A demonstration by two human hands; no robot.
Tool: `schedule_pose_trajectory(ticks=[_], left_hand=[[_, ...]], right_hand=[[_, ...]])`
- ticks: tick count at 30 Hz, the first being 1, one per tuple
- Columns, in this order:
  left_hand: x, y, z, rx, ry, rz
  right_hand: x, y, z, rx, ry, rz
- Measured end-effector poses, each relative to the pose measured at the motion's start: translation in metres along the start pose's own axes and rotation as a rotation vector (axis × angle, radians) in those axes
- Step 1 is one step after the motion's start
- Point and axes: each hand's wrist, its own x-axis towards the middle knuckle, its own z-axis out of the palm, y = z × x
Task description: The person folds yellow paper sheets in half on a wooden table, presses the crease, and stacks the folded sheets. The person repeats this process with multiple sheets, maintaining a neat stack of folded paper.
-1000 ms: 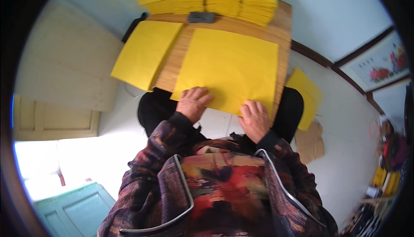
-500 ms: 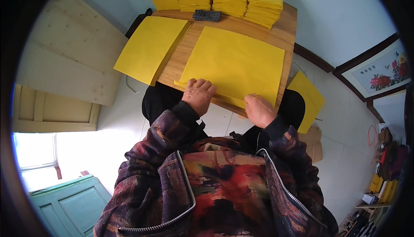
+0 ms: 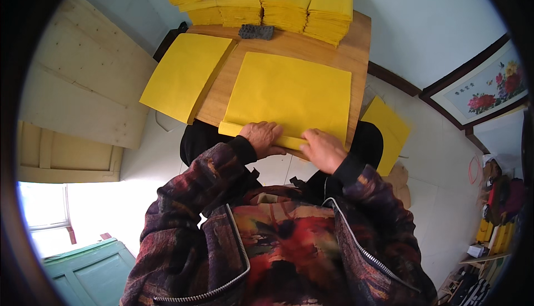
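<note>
A large yellow sheet of paper (image 3: 292, 94) lies on the wooden table in front of me, and its near edge is turned up into a narrow folded strip. My left hand (image 3: 261, 138) is closed on the left half of that strip, fingers curled over it and the thumb toward the table edge. Farther right, my right hand (image 3: 322, 149) grips the same strip, its fingers bent and pressed together. My palms hide how the edge is held underneath.
A stack of yellow sheets (image 3: 189, 75) lies left on the wooden table (image 3: 359, 39). Tall yellow bundles (image 3: 286, 0) stand at the back, with a dark grey block (image 3: 256, 31) before them. Another yellow sheet (image 3: 385, 133) is low at right, beyond my knee.
The sheet's near edge now shows as a wider upright folded strip. My right hand has shifted a little left toward my left hand. The whole view has tilted slightly.
</note>
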Motion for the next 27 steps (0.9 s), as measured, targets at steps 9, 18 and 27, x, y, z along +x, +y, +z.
schedule_pose_trajectory(ticks=[9, 18, 27], left_hand=[[-0.001, -0.002, -0.006, -0.035, -0.008, 0.005], [0.003, -0.001, -0.008, 0.082, 0.086, 0.11], [0.035, -0.011, -0.034, -0.246, -0.469, 0.046]], right_hand=[[0.007, -0.021, 0.028, -0.243, 0.025, -0.068], [0.04, 0.008, -0.005, 0.291, -0.449, 0.006], [0.014, -0.017, 0.006, -0.204, -0.086, -0.053]])
